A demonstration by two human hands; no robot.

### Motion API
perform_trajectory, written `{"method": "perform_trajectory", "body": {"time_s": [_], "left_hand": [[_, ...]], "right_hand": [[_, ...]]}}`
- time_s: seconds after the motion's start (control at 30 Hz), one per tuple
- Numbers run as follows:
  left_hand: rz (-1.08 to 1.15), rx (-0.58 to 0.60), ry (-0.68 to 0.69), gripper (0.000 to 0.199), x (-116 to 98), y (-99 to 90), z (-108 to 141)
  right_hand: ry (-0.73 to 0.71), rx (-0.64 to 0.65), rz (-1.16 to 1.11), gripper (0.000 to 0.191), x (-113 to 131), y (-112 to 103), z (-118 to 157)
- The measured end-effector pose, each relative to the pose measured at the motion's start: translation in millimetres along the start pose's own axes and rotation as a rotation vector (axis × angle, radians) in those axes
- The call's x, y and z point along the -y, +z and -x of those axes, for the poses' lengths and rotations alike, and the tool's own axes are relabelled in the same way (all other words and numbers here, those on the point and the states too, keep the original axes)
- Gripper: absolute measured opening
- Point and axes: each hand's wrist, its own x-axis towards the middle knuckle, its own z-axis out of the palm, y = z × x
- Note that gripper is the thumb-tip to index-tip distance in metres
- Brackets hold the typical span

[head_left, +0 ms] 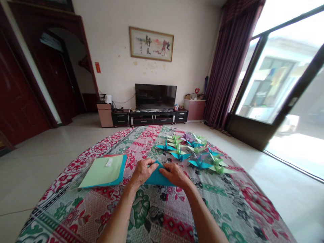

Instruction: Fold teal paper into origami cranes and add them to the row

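A blue sheet of paper point(160, 179), folded to a triangular shape with its point away from me, lies on the patterned tablecloth point(154, 206). My left hand point(144, 171) grips its left slanting edge near the top, thumb on the paper. On the right slanting edge, my right hand point(174, 173) pinches it, the thumb close to the other one. The fingertips beneath are partly hidden. To the left lies a stack of coloured paper point(103, 170), pale green on top with blue and red edges showing and a small white slip on it.
Several folded paper cranes point(199, 162) in blue, green and purple stand at the right back of the round table. Beyond it are a television point(155, 97) on a low cabinet, a curtain point(224, 64) and a glass door.
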Motion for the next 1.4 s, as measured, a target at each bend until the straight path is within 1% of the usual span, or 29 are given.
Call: {"method": "perform_trajectory", "body": {"time_s": [0.37, 0.47, 0.63, 0.73, 1.0, 1.07, 1.13, 1.17, 1.2, 1.27, 1.33, 1.4], "left_hand": [[-0.009, -0.016, -0.011, 0.031, -8, -2.2, 1], [0.000, -0.013, -0.015, 0.031, -7, -1.7, 1], [0.067, -0.046, -0.073, 0.028, -4, -0.1, 0], [0.062, -0.049, -0.068, 0.027, -3, -0.1, 0], [0.049, -0.050, -0.056, 0.028, -6, -1.4, 0], [0.072, -0.076, -0.070, 0.028, -4, -4.1, -1], [0.109, -0.120, -0.097, 0.030, -1, -8.1, -1], [0.132, -0.146, -0.116, 0.031, 1, -10.1, -1], [0.155, -0.176, -0.139, 0.033, 4, -11.8, -2], [0.209, -0.252, -0.172, 0.036, 9, -13.5, -3], [0.267, -0.321, -0.193, 0.038, 15, -12.5, -4], [0.314, -0.376, -0.215, 0.040, 19, -9.6, -6]], "right_hand": [[-0.005, -0.014, 0.009, 0.037, 3, -2, 1], [-0.004, -0.007, 0.020, 0.037, 4, -2, 0], [-0.008, -0.002, 0.033, 0.037, 4, -2, 0], [-0.008, -0.005, 0.035, 0.038, 4, -2, 0], [0.008, -0.006, -0.045, 0.037, 4, -1, 1], [0.028, 0.008, -0.104, 0.030, 3, -5, 2], [0.059, 0.029, -0.231, 0.021, 2, -10, 4], [0.079, 0.027, -0.320, 0.023, 1, -13, 5], [0.099, 0.008, -0.416, 0.029, 0, -16, 6], [0.129, -0.069, -0.603, 0.043, -1, -18, 8], [0.142, -0.127, -0.757, 0.051, -2, -16, 8], [0.142, -0.141, -0.878, 0.053, -4, -9, 6]]}}
